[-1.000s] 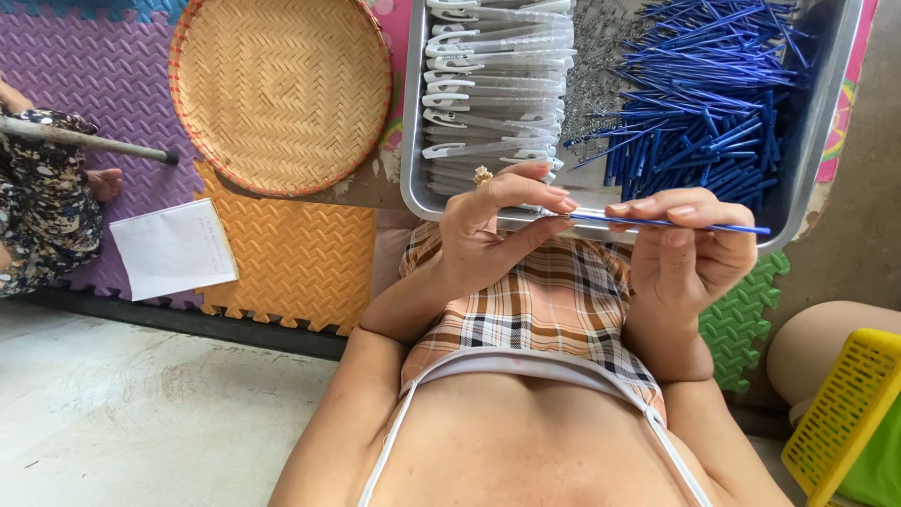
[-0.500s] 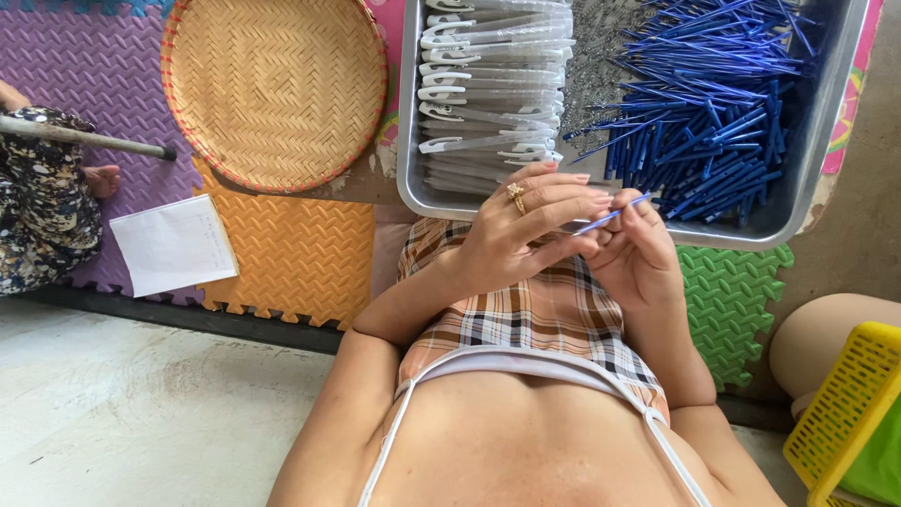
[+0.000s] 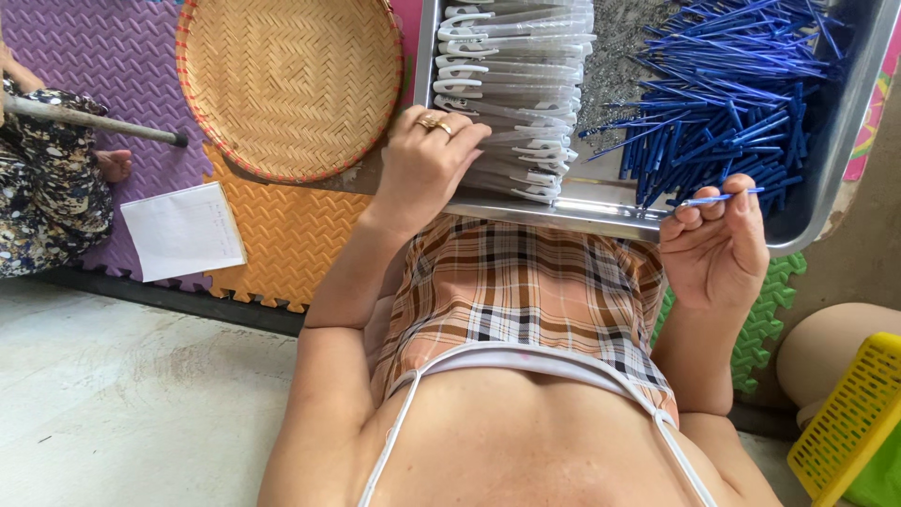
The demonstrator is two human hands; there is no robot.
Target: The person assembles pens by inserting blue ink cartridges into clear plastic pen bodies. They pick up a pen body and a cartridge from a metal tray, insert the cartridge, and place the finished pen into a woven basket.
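Foam floor mats (image 3: 282,235) in purple, orange and green fill the background, and across the top of the frame sits a metal tray (image 3: 601,214) resting against the person's lap. Left hand (image 3: 427,164), upper centre, reaches into the tray with a gold ring (image 3: 434,122) showing; its fingers (image 3: 465,141) curl down onto the stack of clear pen barrels with white clips (image 3: 516,94), touching them, though whether one is actually gripped I cannot tell. Right hand (image 3: 718,244), centre right at the tray's near rim, has its fingers pinched closed on a thin blue pen refill (image 3: 723,197), held level just above the rim. Behind it, a loose heap of blue refills (image 3: 732,94) fills the tray's right side. Upper left: a round woven basket tray (image 3: 291,84), a white paper sheet (image 3: 183,230), and another person's patterned sleeve (image 3: 38,188). Lower right, a yellow plastic basket (image 3: 849,422).
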